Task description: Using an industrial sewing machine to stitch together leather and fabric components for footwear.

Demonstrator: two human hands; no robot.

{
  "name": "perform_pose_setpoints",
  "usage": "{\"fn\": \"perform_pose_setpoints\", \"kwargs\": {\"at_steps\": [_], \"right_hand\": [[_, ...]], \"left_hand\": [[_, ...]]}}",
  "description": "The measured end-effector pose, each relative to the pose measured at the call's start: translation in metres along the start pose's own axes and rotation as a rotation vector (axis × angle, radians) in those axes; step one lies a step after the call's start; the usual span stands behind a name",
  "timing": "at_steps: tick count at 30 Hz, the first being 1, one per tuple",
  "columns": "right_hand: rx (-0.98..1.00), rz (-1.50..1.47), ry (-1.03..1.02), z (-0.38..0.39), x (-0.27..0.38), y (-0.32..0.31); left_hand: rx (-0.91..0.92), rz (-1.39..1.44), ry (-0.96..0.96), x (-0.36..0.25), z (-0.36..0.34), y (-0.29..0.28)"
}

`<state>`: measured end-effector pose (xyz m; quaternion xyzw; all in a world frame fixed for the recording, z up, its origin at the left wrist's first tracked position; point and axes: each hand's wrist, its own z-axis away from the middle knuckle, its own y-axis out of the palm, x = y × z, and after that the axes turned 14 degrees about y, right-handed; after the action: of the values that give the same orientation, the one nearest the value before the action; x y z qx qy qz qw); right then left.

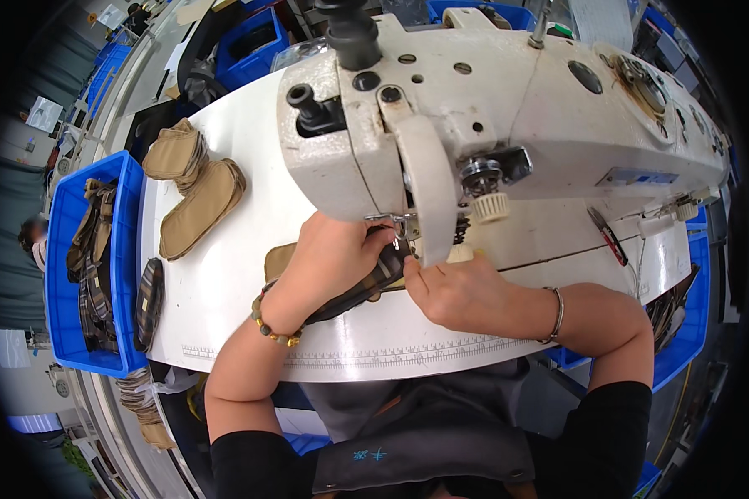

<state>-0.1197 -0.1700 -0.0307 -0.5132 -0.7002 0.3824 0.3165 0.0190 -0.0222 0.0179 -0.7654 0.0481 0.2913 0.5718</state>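
A white sewing machine (491, 91) spans the work table, its needle area just beyond my hands. My left hand (320, 262) lies over a dark fabric piece (354, 299), with thumb and forefinger pinched together close to the presser foot (398, 241). Whatever sits between those fingertips is too small to make out. On the other side of the needle, my right hand (462, 291) is curled closed, its fingertips at the fabric's right end; what they grip is hidden. A tan edge (280, 259) of material shows beside my left wrist.
Tan padded pieces (204, 208) are stacked at the table's left. A dark plaid piece (149, 303) leans by a blue bin (129, 258) of fabric pieces. Red-handled snips (612, 241) lie under the machine arm. A ruler strip (349, 356) follows the front edge. Another blue bin (691, 333) stands right.
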Motion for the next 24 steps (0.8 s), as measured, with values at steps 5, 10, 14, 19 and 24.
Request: {"fn": "perform_pose_setpoints", "kwargs": {"at_steps": [5,10,14,19,24], "right_hand": [[0.011,-0.04,0.031,-0.002,0.0,-0.001],[0.024,-0.048,0.063,0.0,0.0,0.0],[0.01,-0.052,0.077,-0.002,0.001,-0.001],[0.042,-0.065,0.074,-0.001,-0.001,-0.001],[-0.029,0.051,0.047,-0.005,-0.017,0.025]], "left_hand": [[-0.043,-0.101,-0.016,0.0,0.001,0.007],[-0.069,-0.145,-0.047,0.001,0.0,0.015],[-0.154,-0.057,-0.043,0.004,0.0,0.017],[-0.111,-0.088,0.0,0.01,-0.002,0.019],[-0.211,-0.056,0.088,0.025,-0.011,0.017]]}}
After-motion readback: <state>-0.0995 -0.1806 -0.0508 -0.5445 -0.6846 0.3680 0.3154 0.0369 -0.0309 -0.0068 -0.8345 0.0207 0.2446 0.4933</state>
